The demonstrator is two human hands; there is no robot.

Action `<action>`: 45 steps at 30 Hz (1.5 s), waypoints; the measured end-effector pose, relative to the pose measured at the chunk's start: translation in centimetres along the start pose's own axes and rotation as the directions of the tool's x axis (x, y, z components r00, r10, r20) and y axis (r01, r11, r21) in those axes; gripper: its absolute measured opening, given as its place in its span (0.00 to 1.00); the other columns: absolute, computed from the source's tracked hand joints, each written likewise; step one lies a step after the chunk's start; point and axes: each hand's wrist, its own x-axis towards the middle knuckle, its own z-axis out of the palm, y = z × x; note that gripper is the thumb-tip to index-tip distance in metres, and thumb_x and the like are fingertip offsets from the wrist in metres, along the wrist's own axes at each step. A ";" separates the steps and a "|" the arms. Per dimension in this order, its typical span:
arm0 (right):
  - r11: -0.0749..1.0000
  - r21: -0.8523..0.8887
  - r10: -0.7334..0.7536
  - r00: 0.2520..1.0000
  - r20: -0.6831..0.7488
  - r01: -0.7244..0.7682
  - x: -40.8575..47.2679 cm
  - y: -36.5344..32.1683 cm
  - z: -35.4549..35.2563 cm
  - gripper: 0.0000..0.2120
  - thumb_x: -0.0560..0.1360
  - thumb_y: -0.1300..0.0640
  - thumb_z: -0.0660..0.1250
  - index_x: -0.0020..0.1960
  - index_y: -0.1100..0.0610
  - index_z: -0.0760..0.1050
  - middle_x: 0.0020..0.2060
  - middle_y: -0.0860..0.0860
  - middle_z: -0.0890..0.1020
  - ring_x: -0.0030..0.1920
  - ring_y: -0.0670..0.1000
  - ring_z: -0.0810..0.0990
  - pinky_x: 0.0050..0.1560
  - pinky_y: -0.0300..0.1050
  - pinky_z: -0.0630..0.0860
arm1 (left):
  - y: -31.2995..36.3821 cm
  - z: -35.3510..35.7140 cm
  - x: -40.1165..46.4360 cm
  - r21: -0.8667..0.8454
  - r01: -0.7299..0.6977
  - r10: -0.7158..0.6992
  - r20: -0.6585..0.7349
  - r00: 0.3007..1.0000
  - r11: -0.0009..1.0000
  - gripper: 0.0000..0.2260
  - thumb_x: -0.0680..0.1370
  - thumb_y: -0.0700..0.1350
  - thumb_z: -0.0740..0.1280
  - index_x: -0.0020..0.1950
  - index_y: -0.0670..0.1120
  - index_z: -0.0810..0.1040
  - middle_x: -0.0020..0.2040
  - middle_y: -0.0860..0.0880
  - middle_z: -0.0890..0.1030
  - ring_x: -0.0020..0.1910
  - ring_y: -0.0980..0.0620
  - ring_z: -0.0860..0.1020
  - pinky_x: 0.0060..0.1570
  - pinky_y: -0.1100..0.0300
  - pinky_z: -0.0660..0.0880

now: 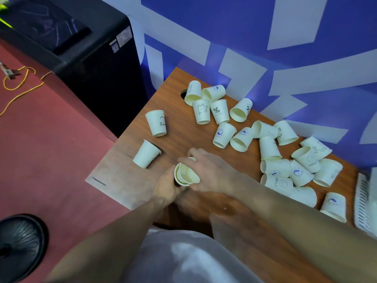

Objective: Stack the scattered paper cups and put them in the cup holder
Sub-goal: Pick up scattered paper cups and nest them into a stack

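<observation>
Near the table's (204, 205) front edge, the left hand (166, 187) grips a short stack of cups (184, 176) while the right hand (210, 172) curls around its top cup; pushed in crooked, that cup could crumple or jam, and loose cups (285, 160) nearby could be knocked off

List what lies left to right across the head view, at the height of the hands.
Fallen cup near the table edge → left hand → nested cups being held → right hand → HELLO cup → white rack.
</observation>
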 end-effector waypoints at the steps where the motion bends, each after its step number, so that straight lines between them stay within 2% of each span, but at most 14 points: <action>1: 1.000 -0.007 0.004 1.000 0.000 -0.004 0.2 -0.1 0.5 0.38 0.70 0.42 0.73 0.75 0.49 0.61 0.62 0.52 0.69 0.58 0.54 0.70 0.53 0.52 0.76 | 0.1 0.0 0.0 0.003 0.002 -0.002 0.004 1.000 1.000 0.25 0.67 0.44 0.79 0.61 0.53 0.74 0.50 0.63 0.77 0.46 0.69 0.74 0.44 0.81 0.66; 4: 1.000 -0.015 0.023 1.000 0.000 -0.023 0.8 -0.2 2.0 0.41 0.71 0.39 0.72 0.78 0.48 0.58 0.64 0.52 0.68 0.59 0.54 0.69 0.55 0.51 0.74 | 0.1 -0.1 -0.1 -0.033 0.017 -0.016 0.021 1.000 0.999 0.26 0.67 0.41 0.77 0.59 0.58 0.71 0.47 0.65 0.77 0.47 0.72 0.74 0.44 0.80 0.67; 8: 0.999 -0.003 0.033 0.998 -0.046 -0.034 1.2 0.2 3.4 0.43 0.71 0.38 0.71 0.79 0.48 0.57 0.75 0.51 0.61 0.69 0.55 0.64 0.65 0.53 0.70 | 0.1 -0.1 -0.2 -0.027 0.013 -0.013 0.013 1.000 1.000 0.26 0.67 0.41 0.77 0.61 0.55 0.73 0.49 0.64 0.77 0.47 0.70 0.75 0.44 0.80 0.66; 13: 0.979 0.189 0.081 0.997 0.004 -0.080 0.9 0.6 4.3 0.43 0.71 0.39 0.72 0.79 0.42 0.55 0.77 0.44 0.61 0.72 0.51 0.64 0.68 0.53 0.66 | 0.0 -0.1 -0.1 -0.019 0.010 -0.009 0.020 1.000 1.000 0.27 0.67 0.39 0.77 0.61 0.54 0.72 0.46 0.68 0.75 0.45 0.79 0.72 0.43 0.80 0.66; 20: 0.969 0.225 0.100 0.994 0.036 -0.106 1.2 0.6 4.4 0.42 0.71 0.36 0.71 0.79 0.43 0.56 0.76 0.44 0.63 0.72 0.51 0.65 0.69 0.52 0.65 | -0.3 -0.3 0.0 0.032 0.013 -0.014 0.024 1.000 0.999 0.27 0.67 0.47 0.78 0.63 0.55 0.73 0.48 0.66 0.77 0.46 0.70 0.74 0.43 0.81 0.65; 24: 0.931 0.340 0.132 0.991 0.027 -0.133 2.9 0.7 2.7 0.33 0.77 0.35 0.61 0.78 0.46 0.59 0.73 0.46 0.68 0.71 0.51 0.67 0.69 0.53 0.66 | -0.5 -0.8 -0.3 0.070 0.001 -0.001 0.007 1.000 0.998 0.21 0.69 0.49 0.77 0.57 0.59 0.72 0.44 0.67 0.76 0.44 0.67 0.74 0.42 0.81 0.65; 27: 0.959 0.269 0.102 0.993 -0.058 -0.083 5.4 1.5 1.4 0.26 0.81 0.42 0.58 0.77 0.48 0.62 0.71 0.49 0.71 0.68 0.54 0.70 0.67 0.54 0.69 | -1.3 -1.7 -0.7 0.092 -0.014 0.016 -0.017 1.000 0.996 0.23 0.70 0.50 0.76 0.62 0.54 0.74 0.52 0.64 0.76 0.49 0.69 0.70 0.44 0.82 0.64; 30: 0.992 0.129 0.010 0.997 -0.071 -0.001 8.4 1.7 0.7 0.25 0.80 0.53 0.61 0.77 0.49 0.63 0.69 0.50 0.72 0.66 0.56 0.71 0.63 0.56 0.71 | -2.4 -3.2 -1.3 0.110 0.012 -0.006 -0.053 0.999 0.994 0.25 0.69 0.49 0.76 0.65 0.52 0.75 0.55 0.62 0.75 0.51 0.67 0.70 0.46 0.81 0.63; 32: 0.997 0.048 -0.057 0.995 -0.081 0.061 10.5 1.2 0.4 0.27 0.78 0.59 0.62 0.76 0.48 0.63 0.70 0.51 0.71 0.65 0.58 0.71 0.60 0.56 0.72 | -3.2 -4.1 -1.8 0.115 0.038 -0.030 -0.077 0.997 0.993 0.26 0.68 0.52 0.76 0.65 0.54 0.74 0.56 0.62 0.76 0.55 0.61 0.74 0.49 0.76 0.65; 34: 0.996 -0.006 -0.093 0.993 -0.073 0.093 12.6 0.5 0.3 0.30 0.76 0.63 0.62 0.76 0.46 0.63 0.73 0.51 0.67 0.67 0.58 0.68 0.60 0.56 0.72 | -4.1 -5.0 -2.4 0.095 0.075 -0.065 -0.112 0.992 0.993 0.27 0.67 0.56 0.74 0.65 0.56 0.73 0.57 0.61 0.77 0.57 0.56 0.76 0.53 0.64 0.70; 36: 0.988 -0.077 -0.136 0.990 -0.045 0.132 14.5 -0.3 0.7 0.33 0.75 0.65 0.63 0.76 0.45 0.62 0.76 0.50 0.62 0.70 0.57 0.65 0.60 0.55 0.71 | -4.9 -5.6 -2.9 0.067 0.103 -0.093 -0.136 0.986 0.992 0.27 0.66 0.59 0.73 0.64 0.59 0.73 0.58 0.62 0.77 0.58 0.57 0.77 0.55 0.61 0.71; 39: 0.954 -0.207 -0.226 0.974 -0.015 0.218 16.9 -1.6 1.8 0.37 0.74 0.68 0.65 0.77 0.46 0.59 0.78 0.49 0.56 0.73 0.59 0.60 0.62 0.55 0.70 | -5.5 -6.4 -3.5 0.051 0.104 -0.096 -0.141 0.985 0.993 0.27 0.67 0.59 0.74 0.64 0.64 0.70 0.58 0.67 0.77 0.59 0.63 0.76 0.55 0.67 0.71; 41: 0.927 -0.275 -0.261 0.965 0.018 0.256 18.0 -2.5 2.6 0.36 0.74 0.67 0.66 0.77 0.47 0.59 0.78 0.48 0.57 0.74 0.60 0.59 0.64 0.55 0.68 | -5.6 -6.9 -3.7 0.050 0.102 -0.094 -0.150 0.984 0.994 0.26 0.69 0.57 0.75 0.63 0.68 0.69 0.56 0.72 0.76 0.58 0.66 0.75 0.52 0.73 0.68; 45: 0.901 -0.367 -0.209 0.972 0.104 0.233 19.0 -2.9 4.4 0.26 0.75 0.60 0.66 0.71 0.50 0.66 0.70 0.49 0.70 0.72 0.57 0.61 0.65 0.52 0.64 | -5.9 -6.9 -3.7 0.015 0.115 -0.112 -0.154 0.982 0.993 0.27 0.68 0.58 0.75 0.66 0.64 0.71 0.60 0.66 0.78 0.59 0.64 0.76 0.55 0.65 0.72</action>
